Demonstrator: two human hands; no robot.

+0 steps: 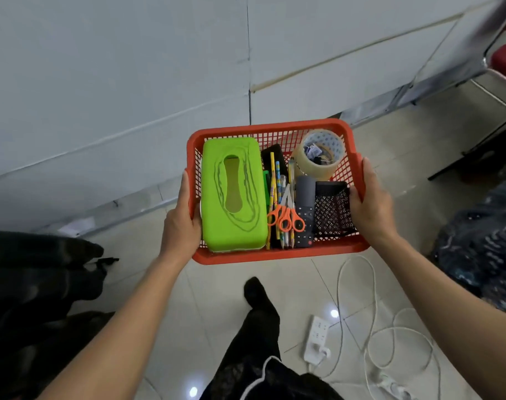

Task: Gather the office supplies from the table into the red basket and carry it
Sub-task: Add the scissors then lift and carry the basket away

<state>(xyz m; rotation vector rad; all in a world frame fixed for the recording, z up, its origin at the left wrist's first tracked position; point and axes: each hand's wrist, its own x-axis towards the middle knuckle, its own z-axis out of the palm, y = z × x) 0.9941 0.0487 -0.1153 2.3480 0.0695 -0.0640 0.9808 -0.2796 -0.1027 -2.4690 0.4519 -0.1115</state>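
I hold the red basket (pixel 277 254) in the air over a tiled floor. My left hand (pixel 180 223) grips its left rim and my right hand (pixel 371 206) grips its right rim. Inside lie a green tissue box (pixel 233 197), several pencils (pixel 273 183), orange-handled scissors (pixel 286 217), a grey remote control (pixel 304 203), a black mesh holder (pixel 334 209) and a roll of clear tape (pixel 321 157) with small clips in its core.
A grey wall panel (pixel 116 82) stands ahead. A white power strip (pixel 316 339) and looping white cable (pixel 372 327) lie on the floor at the right. Dark bags (pixel 38 284) sit left, a patterned bundle (pixel 482 241) right. My black-trousered leg (pixel 260 313) is below.
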